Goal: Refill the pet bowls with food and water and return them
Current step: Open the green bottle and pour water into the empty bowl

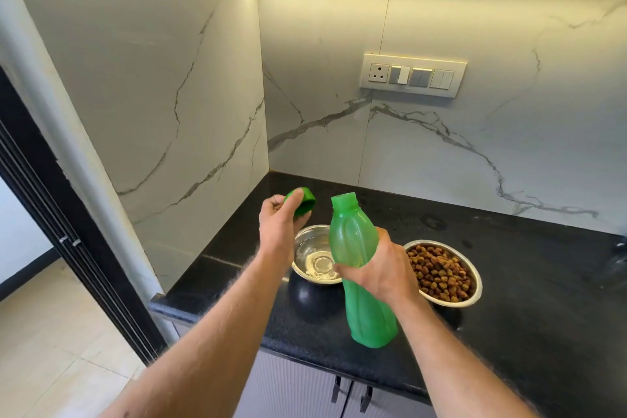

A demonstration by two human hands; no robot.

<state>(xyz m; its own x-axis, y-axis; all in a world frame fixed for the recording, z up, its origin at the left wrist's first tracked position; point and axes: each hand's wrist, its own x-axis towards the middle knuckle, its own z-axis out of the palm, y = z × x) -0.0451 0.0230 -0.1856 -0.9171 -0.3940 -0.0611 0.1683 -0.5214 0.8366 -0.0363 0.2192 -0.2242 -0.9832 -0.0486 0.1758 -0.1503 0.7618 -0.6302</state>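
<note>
My right hand [380, 270] grips a green plastic bottle [356, 248] round its middle, held upright above the black counter [509, 282] with its neck uncapped. My left hand [279, 224] holds the green cap [303, 202] off to the left of the bottle's neck. Behind the bottle stands a steel bowl [314, 256] with no food in it; its bottom shines, and I cannot tell whether there is water inside. To the right a second steel bowl [442, 273] holds brown kibble.
The counter ends in a marble-clad corner at the back and left. A switch and socket panel [412, 75] is on the back wall. Cabinet doors with black handles [351, 390] sit under the counter's front edge. A dark doorframe [68, 248] and tiled floor lie to the left.
</note>
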